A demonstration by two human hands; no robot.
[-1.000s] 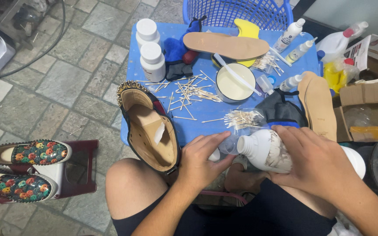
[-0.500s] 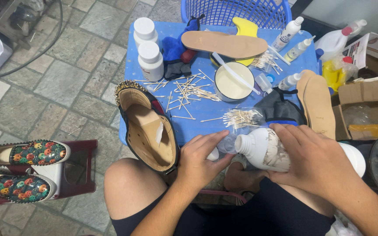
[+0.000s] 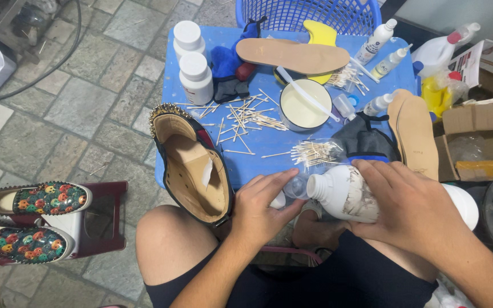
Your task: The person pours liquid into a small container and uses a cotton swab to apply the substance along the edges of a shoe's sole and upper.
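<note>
My right hand (image 3: pixel 415 214) grips a white plastic bottle (image 3: pixel 340 197) that lies tilted, its open mouth pointing left. My left hand (image 3: pixel 261 208) is curled just left of that mouth, with a small white cap (image 3: pixel 279 200) held between thumb and fingers. A small clear plastic piece (image 3: pixel 298 186) sits between the cap and the bottle's mouth. Both hands hover over my lap at the near edge of the blue table (image 3: pixel 258 162). A studded shoe (image 3: pixel 192 165) with a tan inside rests by my left knee, against the table's edge.
On the table lie scattered cotton swabs (image 3: pixel 246 117), a bowl of white liquid (image 3: pixel 304 105), two white jars (image 3: pixel 195 77), tan insoles (image 3: pixel 292 55) and small squeeze bottles (image 3: pixel 375 40). A blue basket (image 3: pixel 315 14) stands behind. Colourful shoes (image 3: pixel 29 219) rest on a red stool at left. Cardboard boxes (image 3: pixel 475 131) are at right.
The hands and the bottle stay almost where they were. Only the view has shifted slightly.
</note>
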